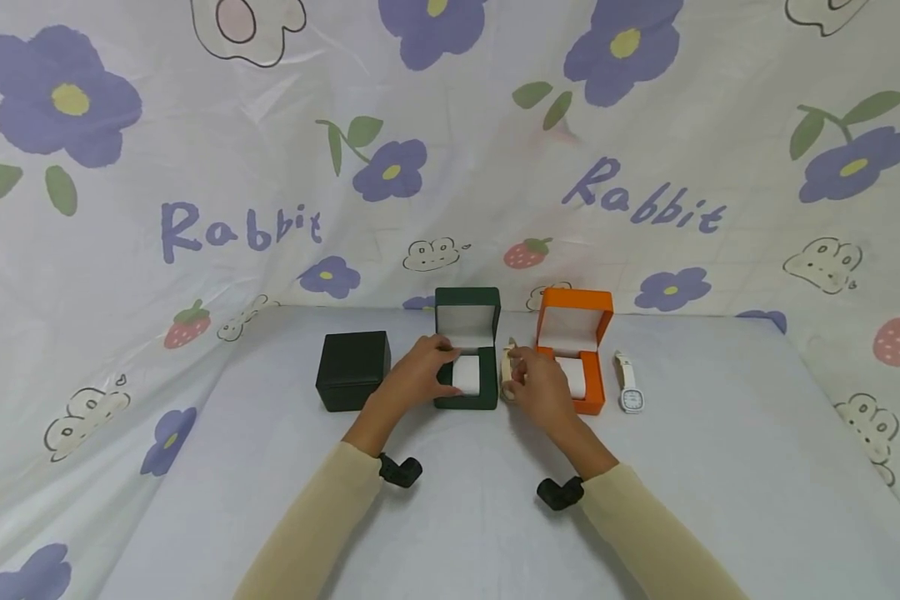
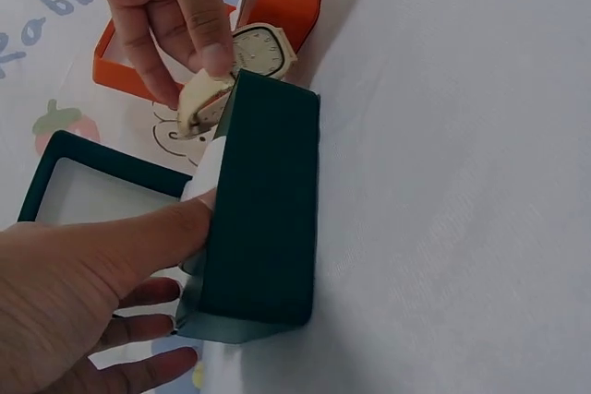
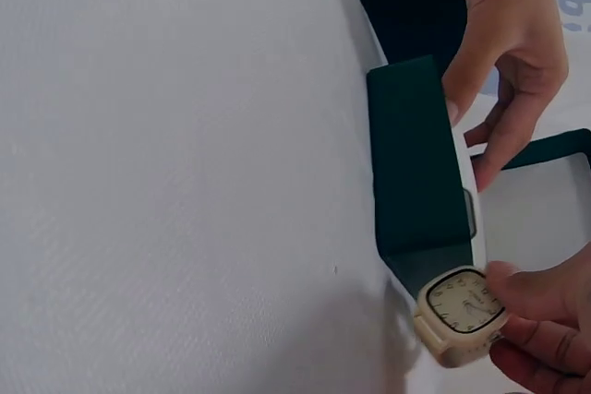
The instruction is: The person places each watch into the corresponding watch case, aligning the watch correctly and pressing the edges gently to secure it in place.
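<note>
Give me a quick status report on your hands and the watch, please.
Right hand pinching cream watch beside open green box. Left hand on its white cushion. Nothing seen between watch and box.

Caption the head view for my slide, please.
Right hand holds a cream wristwatch between an open green watch box and an open orange one; left hand touches the green box's white cushion.

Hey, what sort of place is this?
Probably an indoor spot set up for filming: a flowery sheet hangs behind, a white cloth lies flat in front, and small black cameras are being worn.
</note>
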Motion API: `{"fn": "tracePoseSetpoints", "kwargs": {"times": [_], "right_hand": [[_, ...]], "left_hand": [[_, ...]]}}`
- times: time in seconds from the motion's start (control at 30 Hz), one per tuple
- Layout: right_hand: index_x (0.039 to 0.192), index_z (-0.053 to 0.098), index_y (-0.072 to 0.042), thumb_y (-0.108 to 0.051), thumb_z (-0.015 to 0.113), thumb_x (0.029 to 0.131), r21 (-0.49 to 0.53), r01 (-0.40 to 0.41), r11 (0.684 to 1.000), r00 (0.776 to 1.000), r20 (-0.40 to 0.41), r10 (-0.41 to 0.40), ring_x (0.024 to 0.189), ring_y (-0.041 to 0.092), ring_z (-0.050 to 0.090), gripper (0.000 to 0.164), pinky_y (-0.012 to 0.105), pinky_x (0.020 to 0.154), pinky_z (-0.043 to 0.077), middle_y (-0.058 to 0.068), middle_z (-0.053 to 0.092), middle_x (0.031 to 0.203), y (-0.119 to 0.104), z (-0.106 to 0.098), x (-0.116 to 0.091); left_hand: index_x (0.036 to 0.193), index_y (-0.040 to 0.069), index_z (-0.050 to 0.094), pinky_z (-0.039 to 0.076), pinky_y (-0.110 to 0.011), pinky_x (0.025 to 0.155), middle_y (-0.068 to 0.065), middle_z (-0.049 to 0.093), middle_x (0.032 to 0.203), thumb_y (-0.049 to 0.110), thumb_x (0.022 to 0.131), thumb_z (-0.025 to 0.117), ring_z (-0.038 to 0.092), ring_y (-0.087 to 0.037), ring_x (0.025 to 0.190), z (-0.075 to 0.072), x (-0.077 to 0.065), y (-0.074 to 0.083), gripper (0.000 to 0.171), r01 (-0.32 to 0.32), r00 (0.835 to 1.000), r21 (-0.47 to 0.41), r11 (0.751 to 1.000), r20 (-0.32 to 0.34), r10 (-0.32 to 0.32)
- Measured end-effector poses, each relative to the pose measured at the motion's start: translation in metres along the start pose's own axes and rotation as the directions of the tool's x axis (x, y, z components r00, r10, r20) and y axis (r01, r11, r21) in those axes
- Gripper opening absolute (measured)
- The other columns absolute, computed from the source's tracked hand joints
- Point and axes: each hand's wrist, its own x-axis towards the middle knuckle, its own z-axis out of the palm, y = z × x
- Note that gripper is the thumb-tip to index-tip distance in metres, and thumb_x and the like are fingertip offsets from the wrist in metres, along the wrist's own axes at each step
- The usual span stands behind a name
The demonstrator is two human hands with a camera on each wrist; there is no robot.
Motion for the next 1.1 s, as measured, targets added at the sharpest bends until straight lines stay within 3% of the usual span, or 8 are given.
{"fn": "tracePoseSetpoints", "kwargs": {"times": [0.27, 0.5, 0.67, 0.9, 1.1], "right_hand": [[0.13, 0.062, -0.002, -0.001, 0.081, 0.085, 0.092, 0.056, 0.994, 0.996, -0.076, -0.049, 0.082, 0.024, 0.061, 0.049, 0.035, 0.076, 0.059, 0.009, 0.066, 0.089, 0.0, -0.007, -0.004], [0.133, 0.062, -0.002, -0.001, 0.078, 0.088, 0.217, 0.124, 0.968, 0.991, -0.075, -0.11, 0.087, 0.022, 0.064, 0.049, 0.036, 0.08, 0.061, 0.009, 0.066, 0.094, -0.002, -0.011, -0.006], [0.134, 0.063, -0.005, -0.004, 0.077, 0.089, 0.269, 0.101, 0.958, 0.995, -0.052, -0.09, 0.088, 0.021, 0.064, 0.047, 0.033, 0.081, 0.061, 0.009, 0.066, 0.095, -0.005, -0.012, -0.009], [0.136, 0.062, -0.008, -0.007, 0.076, 0.091, 0.361, 0.045, 0.932, 0.999, -0.028, -0.037, 0.086, 0.022, 0.063, 0.046, 0.02, 0.079, 0.057, 0.009, 0.065, 0.097, -0.006, -0.012, -0.01], [0.144, 0.056, -0.012, -0.009, 0.076, 0.092, 0.45, 0.012, 0.893, 1.0, -0.017, -0.005, 0.089, 0.024, 0.064, 0.055, 0.016, 0.072, 0.054, 0.011, 0.066, 0.099, -0.008, -0.016, -0.011]], "left_hand": [[0.138, 0.005, 0.063, 0.049, -0.037, 0.103, -0.014, 0.052, 0.135, 0.037, 0.082, 0.086, 0.047, -0.029, 0.122, -0.006, 0.008, 0.009, 0.069, 0.006, 0.998, 0.098, 0.995, 0.061, -0.012], [0.131, 0.003, 0.066, 0.049, -0.04, 0.098, -0.016, 0.049, 0.132, 0.036, 0.082, 0.087, 0.045, -0.031, 0.116, -0.01, 0.015, 0.013, 0.063, -0.004, 0.992, 0.142, 0.99, 0.122, -0.014], [0.129, 0.002, 0.066, 0.05, -0.04, 0.098, -0.016, 0.047, 0.132, 0.038, 0.08, 0.088, 0.042, -0.031, 0.117, -0.011, 0.017, 0.012, 0.064, 0.02, 0.986, 0.148, 0.989, 0.16, -0.044], [0.138, 0.005, 0.061, 0.051, -0.04, 0.101, -0.014, 0.048, 0.137, 0.044, 0.079, 0.088, 0.045, -0.031, 0.122, -0.008, 0.019, 0.007, 0.076, 0.035, 0.987, 0.164, 0.986, 0.146, -0.059], [0.139, 0.005, 0.058, 0.05, -0.039, 0.103, -0.013, 0.053, 0.137, 0.043, 0.08, 0.087, 0.051, -0.031, 0.122, -0.004, 0.015, 0.001, 0.077, -0.022, 0.997, 0.167, 0.986, 0.078, 0.009]]}}
